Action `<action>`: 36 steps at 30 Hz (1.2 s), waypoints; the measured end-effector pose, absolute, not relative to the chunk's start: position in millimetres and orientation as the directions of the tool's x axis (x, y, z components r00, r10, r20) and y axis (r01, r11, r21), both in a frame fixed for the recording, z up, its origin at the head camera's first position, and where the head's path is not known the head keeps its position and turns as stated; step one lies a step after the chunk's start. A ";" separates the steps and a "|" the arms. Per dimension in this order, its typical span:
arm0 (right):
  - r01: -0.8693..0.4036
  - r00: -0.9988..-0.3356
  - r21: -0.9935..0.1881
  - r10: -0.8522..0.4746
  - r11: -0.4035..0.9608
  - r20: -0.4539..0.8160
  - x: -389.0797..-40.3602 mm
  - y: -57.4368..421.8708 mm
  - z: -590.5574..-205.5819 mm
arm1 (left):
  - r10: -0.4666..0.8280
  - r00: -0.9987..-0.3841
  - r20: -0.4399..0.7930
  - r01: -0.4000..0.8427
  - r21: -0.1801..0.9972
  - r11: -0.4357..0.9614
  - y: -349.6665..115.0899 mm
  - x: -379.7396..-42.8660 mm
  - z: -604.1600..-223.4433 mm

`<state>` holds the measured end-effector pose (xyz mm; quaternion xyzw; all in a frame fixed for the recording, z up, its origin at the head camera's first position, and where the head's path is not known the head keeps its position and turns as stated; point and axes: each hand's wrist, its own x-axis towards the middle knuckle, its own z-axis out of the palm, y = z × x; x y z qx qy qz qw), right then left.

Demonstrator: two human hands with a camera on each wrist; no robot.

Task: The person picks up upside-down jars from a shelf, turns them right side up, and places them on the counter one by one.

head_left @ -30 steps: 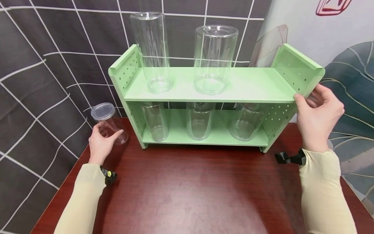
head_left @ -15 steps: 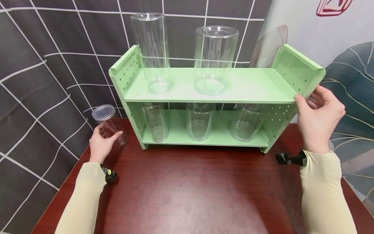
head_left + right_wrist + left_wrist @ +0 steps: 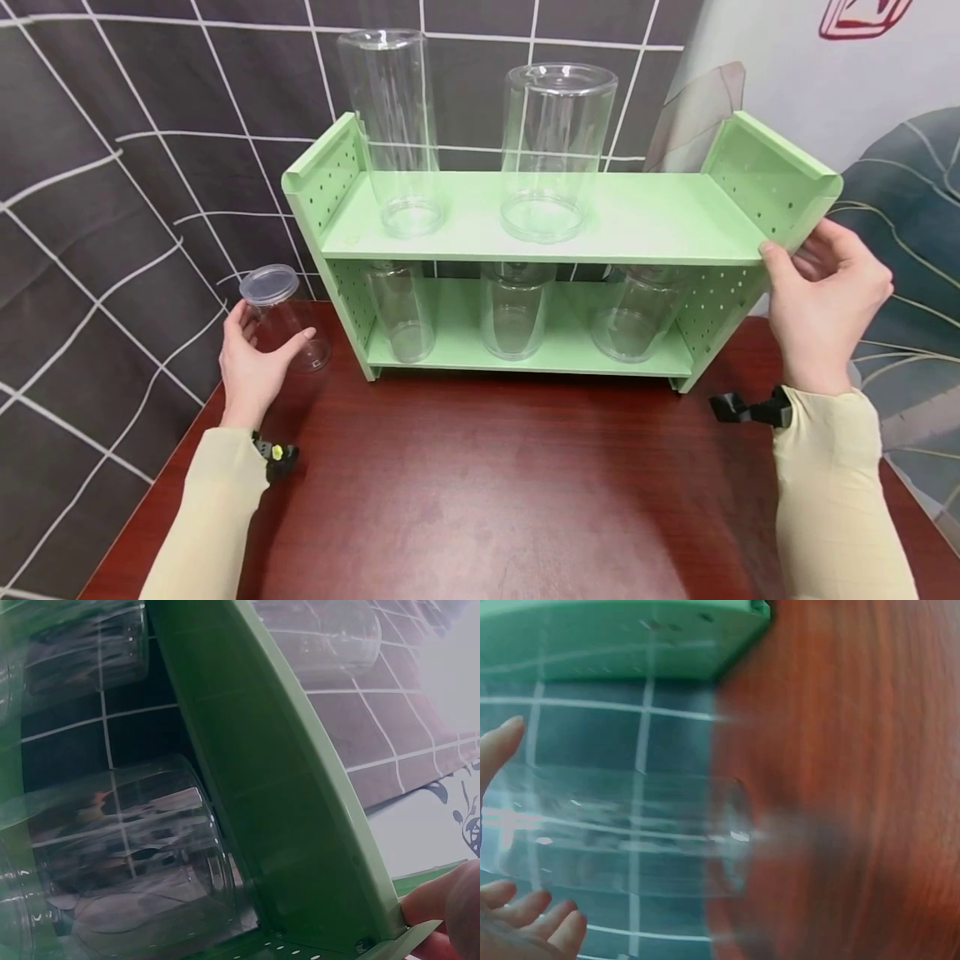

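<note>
A tall clear jar (image 3: 285, 317) with a translucent lid (image 3: 270, 284) stands upright on the table, left of a green two-tier shelf (image 3: 637, 217). My left hand (image 3: 253, 367) is spread about this jar. In the left wrist view the thumb and fingertips lie on opposite sides of the jar, with gaps to its wall. At the far side, my right hand (image 3: 828, 308) pinches the front edge of the shelf's right side panel (image 3: 292, 787); the thumb is at the upper board's corner and the other fingers are partly hidden behind the panel.
Two clear jars, a slim one (image 3: 405, 142) and a wide one (image 3: 557, 150), stand on the upper board. Below are three more clear jars (image 3: 512, 321). A dark gridded cloth (image 3: 67, 275) hangs behind and left of the reddish-brown table (image 3: 480, 483).
My left fingers have let go of the lidded jar and spread away from it to the left. The right hand keeps its hold on the shelf's side panel.
</note>
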<state>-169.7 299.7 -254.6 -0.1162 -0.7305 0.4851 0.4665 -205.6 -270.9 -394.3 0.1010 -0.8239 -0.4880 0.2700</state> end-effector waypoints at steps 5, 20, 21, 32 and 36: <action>-0.273 -0.537 -0.820 0.627 0.503 0.564 -168.2 300.7 -254.3 | -0.483 -0.764 0.428 0.184 0.862 0.473 -257.5 -186.7 -377.0; -0.277 -0.534 -0.815 0.623 0.509 0.571 -170.3 307.8 -254.2 | -0.371 -0.671 0.642 0.535 0.765 0.358 -204.2 -139.4 -334.5; -0.278 -0.535 -0.814 0.622 0.510 0.572 -170.3 307.8 -254.3 | -0.360 -0.668 0.651 0.551 0.758 0.350 -199.7 -137.9 -331.1; -0.263 -0.553 -0.807 0.603 0.529 0.575 -170.7 306.4 -254.9 | -0.130 -0.653 0.746 0.683 0.654 0.325 -146.5 -140.4 -297.3; -0.260 -0.550 -0.805 0.604 0.533 0.577 -170.0 305.2 -255.9 | -0.046 -0.648 0.760 0.713 0.627 0.314 -129.7 -145.5 -284.4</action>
